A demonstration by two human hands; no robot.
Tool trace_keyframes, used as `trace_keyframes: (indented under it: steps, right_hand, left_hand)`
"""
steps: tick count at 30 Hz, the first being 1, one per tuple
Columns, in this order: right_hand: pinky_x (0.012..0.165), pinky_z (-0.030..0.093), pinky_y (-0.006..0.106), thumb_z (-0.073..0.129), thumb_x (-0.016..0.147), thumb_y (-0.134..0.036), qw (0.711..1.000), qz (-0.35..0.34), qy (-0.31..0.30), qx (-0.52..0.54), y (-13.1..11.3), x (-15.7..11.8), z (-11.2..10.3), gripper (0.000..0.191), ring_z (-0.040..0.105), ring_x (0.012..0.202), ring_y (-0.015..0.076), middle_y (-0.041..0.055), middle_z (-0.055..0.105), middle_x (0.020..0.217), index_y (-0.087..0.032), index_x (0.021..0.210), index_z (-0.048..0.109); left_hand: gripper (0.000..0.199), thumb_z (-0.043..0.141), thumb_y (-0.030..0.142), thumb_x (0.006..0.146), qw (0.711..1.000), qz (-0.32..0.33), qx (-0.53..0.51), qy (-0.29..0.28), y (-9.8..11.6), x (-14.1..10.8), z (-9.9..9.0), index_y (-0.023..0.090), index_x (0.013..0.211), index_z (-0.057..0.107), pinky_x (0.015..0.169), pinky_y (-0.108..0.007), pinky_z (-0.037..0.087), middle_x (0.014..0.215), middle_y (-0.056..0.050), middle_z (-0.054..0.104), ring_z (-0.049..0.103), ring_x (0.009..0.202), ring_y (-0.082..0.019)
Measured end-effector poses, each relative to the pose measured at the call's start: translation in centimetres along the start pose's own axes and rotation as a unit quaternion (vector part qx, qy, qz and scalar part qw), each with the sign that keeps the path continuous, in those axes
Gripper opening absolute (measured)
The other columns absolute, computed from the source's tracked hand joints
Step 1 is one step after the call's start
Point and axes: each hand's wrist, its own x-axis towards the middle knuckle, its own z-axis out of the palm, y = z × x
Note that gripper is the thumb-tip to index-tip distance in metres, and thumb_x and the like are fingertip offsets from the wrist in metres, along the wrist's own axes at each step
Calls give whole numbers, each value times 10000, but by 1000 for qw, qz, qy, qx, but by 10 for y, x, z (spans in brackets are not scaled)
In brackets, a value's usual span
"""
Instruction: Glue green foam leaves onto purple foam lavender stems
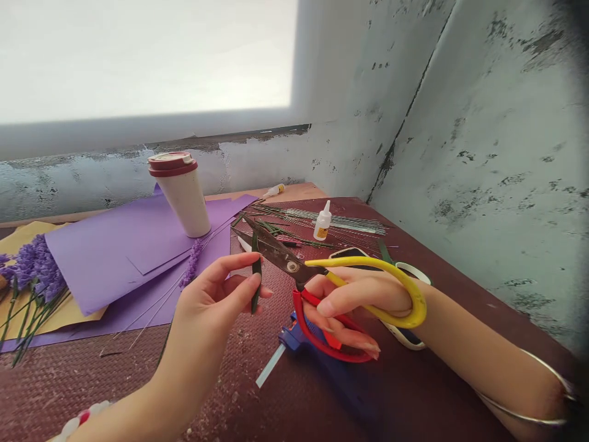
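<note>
1. Finished purple sprigs [34, 270] lie on lilac paper [115, 245].
2. Left hand [207, 313] pinches a green strip [256, 270] between thumb and fingertips.
3. Right hand [354, 301] clenches scissors [285, 261], blades just beside the strip.
4. Loose wires [340, 221] lie uncovered on the board [69, 393].

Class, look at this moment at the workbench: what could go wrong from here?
The blades of the scissors cross just beside the left hand pinching the green stem, so a slip could nick it. The right hand, working close by, might also knock the upright white glue bottle over onto the loose wires.
</note>
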Motion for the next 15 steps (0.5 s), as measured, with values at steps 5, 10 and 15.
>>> trace_keyframes:
  steps: [5,10,15]
  right_hand:
    - [360,370,194,442,792,-213,1000,-21,-13,12,-2,-1,3,194,430,288,81,-21,515,364,-143,634,529]
    - [341,358,213,441,799,-267,996,-48,-56,43,4,-2,0,200,423,300,97,-17,517,396,-125,715,552]
    - [355,361,219,529,767,-425,988,-82,-126,32,8,-1,-4,295,437,361,106,-32,509,445,-131,790,532]
  left_hand:
    - [236,680,261,789,1000,17,14,-20,1,-3,1,245,1019,628,584,-157,443,648,35,697,574,611,-78]
    - [181,666,205,794,999,34,-10,-34,2,-5,2,240,967,624,555,-137,444,597,58,667,571,568,-62]
    - [138,644,168,803,998,44,-21,-43,5,-5,5,233,923,630,531,-134,434,549,67,632,550,527,-54]
